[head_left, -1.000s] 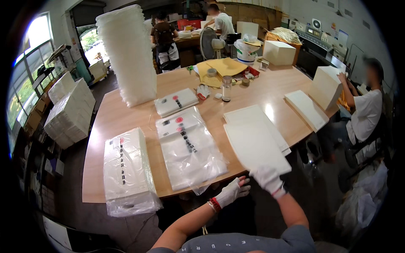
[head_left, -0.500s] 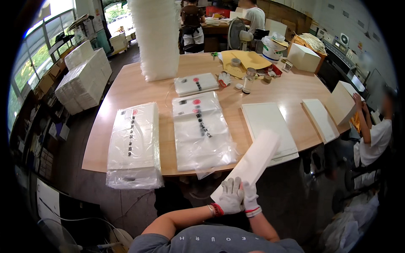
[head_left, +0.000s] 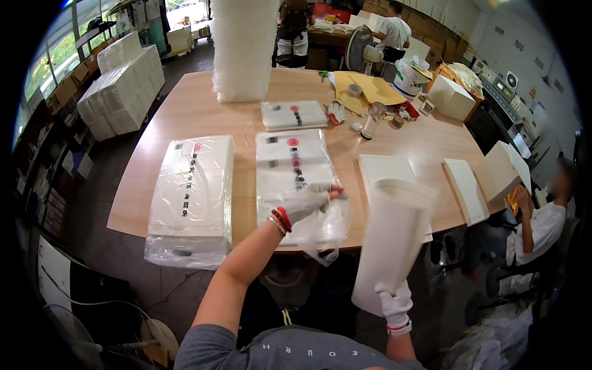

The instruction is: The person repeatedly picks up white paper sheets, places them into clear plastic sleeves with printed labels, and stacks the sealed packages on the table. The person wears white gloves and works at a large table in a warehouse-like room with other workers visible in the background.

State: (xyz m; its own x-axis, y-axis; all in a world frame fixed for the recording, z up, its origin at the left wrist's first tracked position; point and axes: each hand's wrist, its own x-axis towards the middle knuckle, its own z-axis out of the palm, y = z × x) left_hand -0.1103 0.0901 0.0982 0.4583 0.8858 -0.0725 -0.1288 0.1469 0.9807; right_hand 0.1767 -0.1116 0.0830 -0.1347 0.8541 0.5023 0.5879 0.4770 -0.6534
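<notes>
My right hand [head_left: 395, 306], in a white glove, grips the lower end of a bent stack of white paper [head_left: 394, 240], held upright in front of the table's near edge. My left hand [head_left: 305, 203], gloved with bare fingertips, is over the near end of a clear printed plastic bag [head_left: 280, 176] lying on a pile of such bags. Its fingers pinch the loose, crumpled bag mouth. Behind the held stack, more white paper [head_left: 388, 165] lies on the table, partly hidden. At left lies a pile of bagged paper stacks [head_left: 191, 185].
A folded pile of printed bags [head_left: 295, 115] lies farther back, beside a glove [head_left: 337, 113] and a glass jar [head_left: 372, 120]. A tall white stack [head_left: 243, 55] stands at the table's back left. A seated person [head_left: 539, 216] handles paper at the right.
My left hand has left the paper and moved up and left to the bag's mouth. My right hand has swung the paper stack more upright and to the right.
</notes>
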